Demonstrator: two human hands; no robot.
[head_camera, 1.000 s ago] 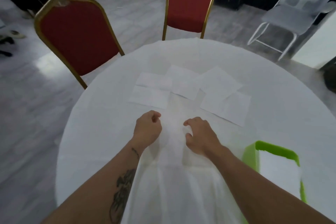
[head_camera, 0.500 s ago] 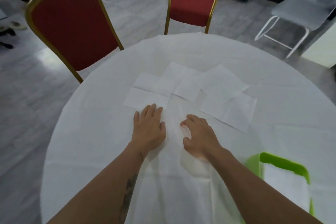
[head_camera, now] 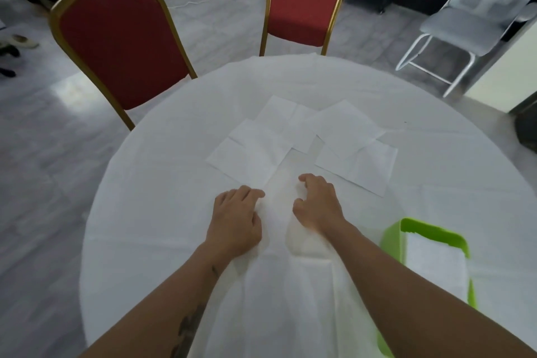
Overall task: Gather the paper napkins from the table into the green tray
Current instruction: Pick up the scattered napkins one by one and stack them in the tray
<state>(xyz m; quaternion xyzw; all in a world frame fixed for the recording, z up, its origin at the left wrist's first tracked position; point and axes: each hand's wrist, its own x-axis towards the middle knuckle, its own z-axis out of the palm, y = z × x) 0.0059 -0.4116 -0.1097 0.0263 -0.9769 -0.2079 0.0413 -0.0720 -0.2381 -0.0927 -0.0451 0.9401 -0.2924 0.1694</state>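
Note:
Several white paper napkins lie spread on the round white table [head_camera: 162,212]: one on the left [head_camera: 250,151], one in the middle [head_camera: 286,120], two on the right [head_camera: 345,128] [head_camera: 361,168]. Another napkin [head_camera: 279,203] lies lengthwise between my hands. My left hand [head_camera: 235,219] rests on the cloth at its left edge, fingers lightly bent. My right hand [head_camera: 316,206] has curled fingers and pinches that napkin's right edge. The green tray [head_camera: 406,228] stands at the near right with a white napkin [head_camera: 433,263] inside.
Two red chairs with gold frames stand beyond the table, one at the far left [head_camera: 122,46] and one at the far middle [head_camera: 305,0]. A grey chair [head_camera: 453,29] stands at the far right. The tablecloth has folds near the front edge.
My left hand went from a fist to flat and now lies with fingers lightly bent. The right hand has stayed curled on the napkin. The view has tilted down slightly.

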